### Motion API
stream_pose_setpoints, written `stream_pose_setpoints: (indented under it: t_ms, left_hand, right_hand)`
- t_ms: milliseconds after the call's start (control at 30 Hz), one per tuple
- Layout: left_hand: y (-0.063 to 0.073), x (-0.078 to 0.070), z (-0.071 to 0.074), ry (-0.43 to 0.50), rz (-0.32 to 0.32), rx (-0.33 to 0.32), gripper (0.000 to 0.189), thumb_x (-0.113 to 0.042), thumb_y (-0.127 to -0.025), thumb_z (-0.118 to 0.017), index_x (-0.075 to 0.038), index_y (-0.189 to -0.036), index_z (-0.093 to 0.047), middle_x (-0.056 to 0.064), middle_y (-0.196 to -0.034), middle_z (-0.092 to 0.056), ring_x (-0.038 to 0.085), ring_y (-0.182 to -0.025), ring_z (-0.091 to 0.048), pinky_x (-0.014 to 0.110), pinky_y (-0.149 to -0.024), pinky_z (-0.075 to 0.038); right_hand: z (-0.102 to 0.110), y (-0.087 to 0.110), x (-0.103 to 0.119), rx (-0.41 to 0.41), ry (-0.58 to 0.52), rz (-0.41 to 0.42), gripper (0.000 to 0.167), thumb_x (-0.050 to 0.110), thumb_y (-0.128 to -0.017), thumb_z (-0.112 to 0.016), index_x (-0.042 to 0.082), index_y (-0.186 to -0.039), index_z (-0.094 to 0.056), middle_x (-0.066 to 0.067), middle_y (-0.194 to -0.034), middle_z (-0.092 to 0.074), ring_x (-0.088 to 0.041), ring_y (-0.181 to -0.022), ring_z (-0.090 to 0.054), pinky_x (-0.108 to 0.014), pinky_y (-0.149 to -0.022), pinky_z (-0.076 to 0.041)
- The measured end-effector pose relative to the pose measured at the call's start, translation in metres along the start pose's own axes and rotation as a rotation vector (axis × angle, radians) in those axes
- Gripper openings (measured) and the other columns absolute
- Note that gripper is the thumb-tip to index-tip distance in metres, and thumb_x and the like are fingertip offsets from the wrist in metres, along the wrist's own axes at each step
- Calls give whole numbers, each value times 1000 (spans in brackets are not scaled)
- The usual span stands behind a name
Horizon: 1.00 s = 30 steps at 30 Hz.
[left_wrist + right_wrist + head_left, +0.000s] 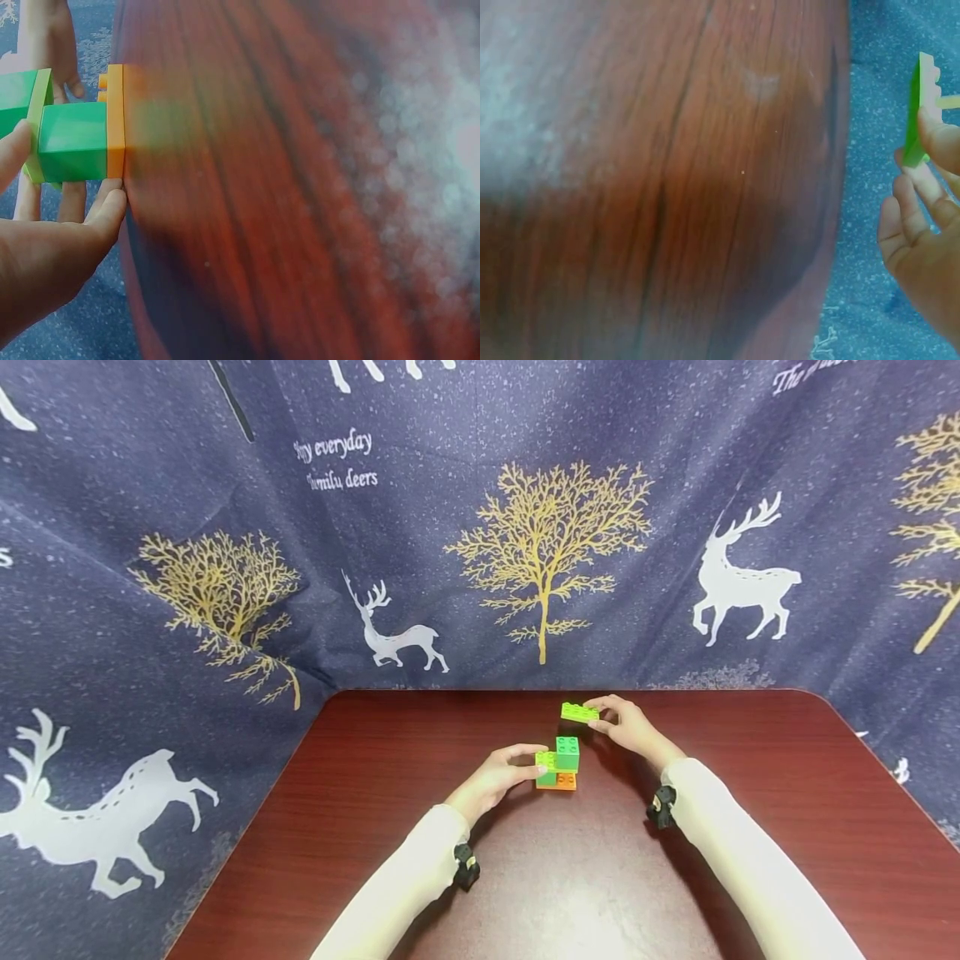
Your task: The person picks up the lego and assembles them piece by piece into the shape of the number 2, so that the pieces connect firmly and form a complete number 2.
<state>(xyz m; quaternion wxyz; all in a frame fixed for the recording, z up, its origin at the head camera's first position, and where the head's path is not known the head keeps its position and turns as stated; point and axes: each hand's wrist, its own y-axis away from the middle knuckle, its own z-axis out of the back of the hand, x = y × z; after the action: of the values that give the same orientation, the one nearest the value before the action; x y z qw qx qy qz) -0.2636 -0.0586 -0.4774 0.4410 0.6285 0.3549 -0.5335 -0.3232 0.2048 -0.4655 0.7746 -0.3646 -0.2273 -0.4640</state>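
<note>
A small stack of toy building bricks (567, 752) stands on the table, its orange plate (115, 124) at the bottom. Above that come a green block (73, 142), a lime plate (550, 761) and another green block set off to the right. My left hand (492, 779) grips the stack's left side, thumb and fingers around the lime plate and lower green block. Behind and above the stack, my right hand (628, 725) pinches a loose lime brick plate (579, 712) by its right end. In the right wrist view this plate (919, 105) is held up off the table, on edge.
The reddish-brown wooden table (420, 727) has rounded far corners, with its back edge just beyond the right hand. A dark blue cloth (480, 568) printed with deer and trees hangs behind it. Glare lies on the near tabletop.
</note>
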Motion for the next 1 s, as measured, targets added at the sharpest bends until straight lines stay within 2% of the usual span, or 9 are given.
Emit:
stream_pose_setpoints:
  t_ms: [300,500,700,833,933,1000]
  left_hand:
    - [-1,1,0,-7,-15,9,41,-1,-83,-71,-5,-124,-64,9,-111,-67,13,-91,-63,28,-87,-50]
    - [-1,1,0,-9,-21,14,42,-2,-83,-71,-4,-124,-64,8,-111,-66,13,-91,-62,27,-87,-50]
    - [-1,3,0,2,-18,18,41,-1,-83,-71,-4,-123,-64,9,-109,-67,13,-89,-63,28,-86,-50]
    - [-1,3,0,-1,-20,16,40,-1,-83,-71,-4,-123,-65,9,-110,-67,13,-89,-63,28,-86,-50]
    - [-1,3,0,-5,-27,14,40,-1,-83,-71,-4,-123,-64,9,-112,-66,13,-90,-63,27,-86,-50]
    - [-1,2,0,-5,-29,15,41,-1,-84,-70,-4,-124,-64,10,-112,-66,13,-90,-63,27,-86,-50]
  right_hand:
    - [5,6,2,0,14,11,32,3,-87,-69,0,-118,-64,-15,-101,-63,-22,-81,-56,-34,-71,-46]
    - [10,12,3,-23,15,57,31,1,-85,-70,0,-116,-64,-14,-102,-65,-21,-81,-54,-36,-72,-47]
    - [12,19,5,-28,-4,100,32,-1,-84,-70,-1,-116,-64,-13,-100,-65,-29,-82,-54,-46,-73,-46]
    - [13,23,8,-30,-4,140,32,-1,-84,-70,-1,-116,-64,-12,-100,-65,-35,-83,-54,-47,-73,-45]
    - [14,25,13,-26,-12,159,32,-1,-84,-71,-1,-115,-65,-11,-101,-65,-36,-83,-54,-47,-73,-45]
    - [14,26,16,-22,-17,170,32,0,-84,-71,0,-115,-65,-10,-102,-66,-33,-82,-54,-42,-73,-45]
